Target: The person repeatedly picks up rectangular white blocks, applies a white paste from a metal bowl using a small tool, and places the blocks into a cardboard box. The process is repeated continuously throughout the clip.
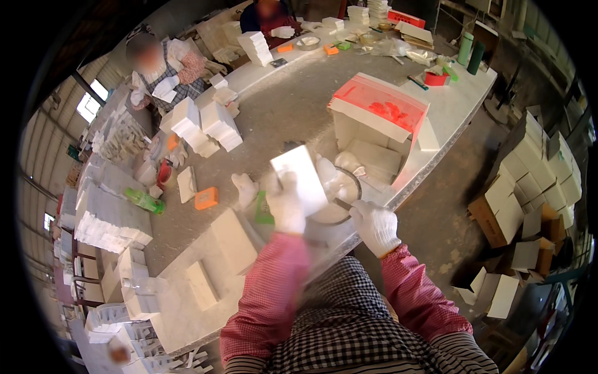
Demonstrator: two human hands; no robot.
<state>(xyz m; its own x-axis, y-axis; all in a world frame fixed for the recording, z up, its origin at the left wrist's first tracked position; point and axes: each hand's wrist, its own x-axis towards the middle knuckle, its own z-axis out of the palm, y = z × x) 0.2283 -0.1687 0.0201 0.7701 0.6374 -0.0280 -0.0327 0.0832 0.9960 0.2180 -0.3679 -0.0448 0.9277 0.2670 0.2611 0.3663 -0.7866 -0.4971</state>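
Gripping the white slab [303, 181], the person's left hand [286, 209] seems to have its fingers pinched at the near edge, though motion blur makes the exact hold uncertain. The right hand [375, 227] has its fingers curled closed around a dark, flat tool [342, 204], whose tip points leftward to the round basin [359, 187].

The slab tilts over the basin's left side, so a slack pinch through the smooth-looking glove could let it slip and chip a corner. The tool lies close to the slab's lower right corner; a careless turn of either wrist might knock the two together.

Under and beyond the fingers spreads a dusty, grey-white tabletop [268, 124]. A red-topped box [374, 93] stands ahead of the right fingers; an orange block [206, 198] and a green bottle [145, 201] lie left of the left ones. Farther ahead and left, a co-worker [180, 68] stands behind stacked slabs [199, 124]. Cardboard cartons [498, 212] crowd the floor [436, 230] rightward.
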